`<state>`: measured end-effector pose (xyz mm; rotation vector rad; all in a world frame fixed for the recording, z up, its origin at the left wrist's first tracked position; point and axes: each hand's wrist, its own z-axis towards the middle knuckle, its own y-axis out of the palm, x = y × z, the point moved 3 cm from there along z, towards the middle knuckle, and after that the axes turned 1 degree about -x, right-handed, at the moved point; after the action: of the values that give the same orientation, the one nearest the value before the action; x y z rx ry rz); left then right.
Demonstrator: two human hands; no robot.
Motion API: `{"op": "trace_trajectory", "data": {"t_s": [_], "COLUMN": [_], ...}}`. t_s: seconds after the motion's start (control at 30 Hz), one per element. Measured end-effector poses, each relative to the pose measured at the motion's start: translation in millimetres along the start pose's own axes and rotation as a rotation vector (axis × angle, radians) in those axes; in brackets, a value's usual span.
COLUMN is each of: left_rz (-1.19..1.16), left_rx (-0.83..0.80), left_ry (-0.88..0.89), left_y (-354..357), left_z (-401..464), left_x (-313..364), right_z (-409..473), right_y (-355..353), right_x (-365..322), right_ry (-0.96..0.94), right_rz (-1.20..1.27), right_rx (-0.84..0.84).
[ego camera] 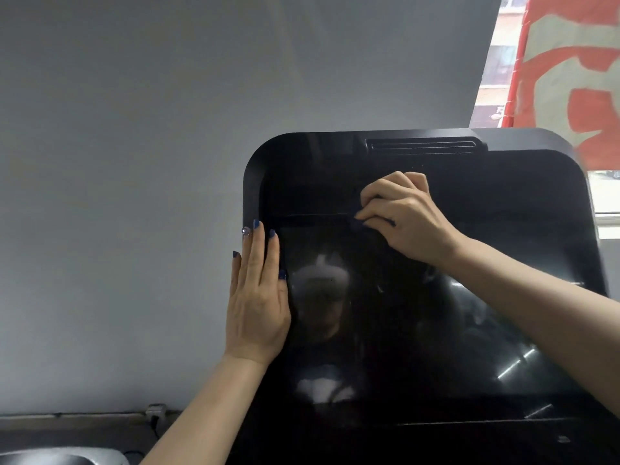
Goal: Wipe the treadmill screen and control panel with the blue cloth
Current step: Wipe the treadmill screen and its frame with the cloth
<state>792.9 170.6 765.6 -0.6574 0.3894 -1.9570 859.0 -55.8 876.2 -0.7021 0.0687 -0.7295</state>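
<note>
No brand or label reads on the treadmill console (523,182), just glossy black plastic with rounded corners and a narrow slot along its top edge. Your right hand (407,213) has its fingers curled around the blue cloth (360,224), bunched small and dark, only a crumpled bit peeking below your fingers. It presses where the upper panel meets the top edge of the screen (419,330). Your left hand (258,297) lies flat with straight fingers along the console's left edge. The screen is dark, mirror-smooth glass, showing reflections. Behind is a plain grey wall (117,162), and a red-and-cream banner (570,78) hangs upper right.
</note>
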Motion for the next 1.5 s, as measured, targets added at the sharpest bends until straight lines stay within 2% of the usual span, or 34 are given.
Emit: {"op": "trace_trajectory", "data": {"t_s": [0.13,0.3,0.43,0.5,0.63,0.9,1.03,1.2,1.37,1.5], "left_rz": [0.074,0.136,0.149,0.142,0.148,0.134,0.139,0.151,0.159,0.165], "left_rx": [-0.052,-0.048,-0.034,-0.032,-0.033,-0.046,-0.039,-0.037,-0.043,-0.048], "left_ry": [0.125,0.180,0.226,0.231,0.233,0.220,0.217,0.220,0.220,0.214], "left_y": [-2,2,2,2,1,2,1,2,1,3], "left_z": [4,2,1,0,1,1,1,1,1,2], "left_x": [9,11,11,12,12,11,10,11,10,10], "right_z": [-8,-12,-6,7,10,33,19,22,14,3], "right_y": [-3,-7,-4,5,-2,8,-6,0,-10,-18], "right_x": [5,10,10,2,10,5,20,12,22,28], "right_ry": [0.023,-0.009,0.023,0.037,-0.011,-0.017,-0.068,-0.001,-0.066,-0.015], "right_rz": [-0.009,-0.013,-0.033,-0.023,-0.038,-0.049,-0.093,-0.087,-0.088,-0.083], "right_rx": [0.019,0.018,0.119,0.132,0.051,0.063,0.032,0.109,0.033,0.071]}}
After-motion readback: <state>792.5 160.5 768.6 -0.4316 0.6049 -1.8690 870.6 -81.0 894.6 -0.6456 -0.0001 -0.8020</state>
